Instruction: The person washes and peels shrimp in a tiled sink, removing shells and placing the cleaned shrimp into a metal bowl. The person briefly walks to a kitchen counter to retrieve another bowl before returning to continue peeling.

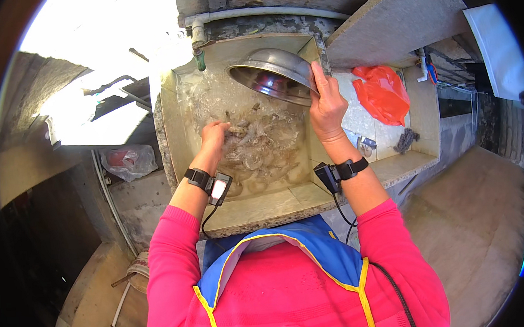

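In my right hand [328, 101] is the rim of a shiny metal basin [280, 68]. The basin is tilted on its side over the tiled sink [296, 197], its mouth facing down and left. Cloudy brown water [261, 152] covers the sink floor, its surface rippled and splashing. Pale brown lumps, too blurred to name, lie in it. My left hand [214, 137] is low at the water on the left, its fingertips against a small brownish piece [238, 130]. Whether those fingers grip it is unclear.
A tap with a green nozzle [199, 61] runs at the sink's back left. The adjoining tiled basin [389, 162] holds a red plastic bag [384, 97] and a dark scouring pad [405, 140]. A stone slab [396, 21] leans above it. Left stands a clear plastic bag [128, 162].
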`<state>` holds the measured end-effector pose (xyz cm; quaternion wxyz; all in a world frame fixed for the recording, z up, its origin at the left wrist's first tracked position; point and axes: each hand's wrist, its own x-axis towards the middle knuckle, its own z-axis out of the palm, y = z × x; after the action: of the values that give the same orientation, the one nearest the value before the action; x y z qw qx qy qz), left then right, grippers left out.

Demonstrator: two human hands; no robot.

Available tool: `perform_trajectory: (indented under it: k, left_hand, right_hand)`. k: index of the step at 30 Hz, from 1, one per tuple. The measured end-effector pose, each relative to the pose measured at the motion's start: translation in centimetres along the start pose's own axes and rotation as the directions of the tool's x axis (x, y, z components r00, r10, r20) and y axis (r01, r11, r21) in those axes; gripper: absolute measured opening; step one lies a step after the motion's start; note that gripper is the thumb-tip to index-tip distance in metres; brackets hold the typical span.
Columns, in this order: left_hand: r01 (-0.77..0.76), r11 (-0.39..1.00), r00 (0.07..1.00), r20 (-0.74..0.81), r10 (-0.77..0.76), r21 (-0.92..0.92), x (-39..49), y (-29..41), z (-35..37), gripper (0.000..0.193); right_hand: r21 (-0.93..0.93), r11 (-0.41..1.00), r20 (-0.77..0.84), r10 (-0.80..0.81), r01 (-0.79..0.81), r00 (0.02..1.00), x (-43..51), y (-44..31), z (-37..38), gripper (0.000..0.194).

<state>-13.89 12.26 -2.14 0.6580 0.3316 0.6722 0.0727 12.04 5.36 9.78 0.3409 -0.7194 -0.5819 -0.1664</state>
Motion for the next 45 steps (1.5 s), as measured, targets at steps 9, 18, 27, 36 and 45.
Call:
perform_trajectory:
  k: [9,18,27,36,45]
  left_hand:
    - [-0.621,0.771,0.776,-0.25,0.579,-0.143,-2.6,9.2,-5.4,0.026]
    - [-0.86,0.389,0.371,-0.116,0.921,0.331,-5.0,18.3,-2.4,0.034]
    - [-0.796,0.59,0.564,-0.189,0.804,0.137,-3.9,19.5,-1.4,0.036]
    - [-0.732,0.603,0.591,-0.145,0.794,0.319,-2.6,19.4,-2.4,0.016]
    - [-0.926,0.338,0.358,0.101,0.928,0.17,-3.5,16.8,-6.0,0.023]
  right_hand:
    - [-0.115,0.88,0.146,0.474,-0.46,0.869,-5.8,-1.9,8.0,0.047]
    - [0.175,-0.437,0.876,0.478,-0.883,-0.063,-10.3,0.4,10.3,0.025]
    - [0.624,-0.145,0.64,0.658,-0.768,0.396,-7.1,-0.6,6.6,0.024]
    - [0.182,0.964,-0.166,-0.166,0.196,0.972,2.1,-1.3,-5.1,0.037]
    - [0.441,0.856,-0.263,0.412,-0.271,0.872,-0.2,6.1,-11.6,0.03]
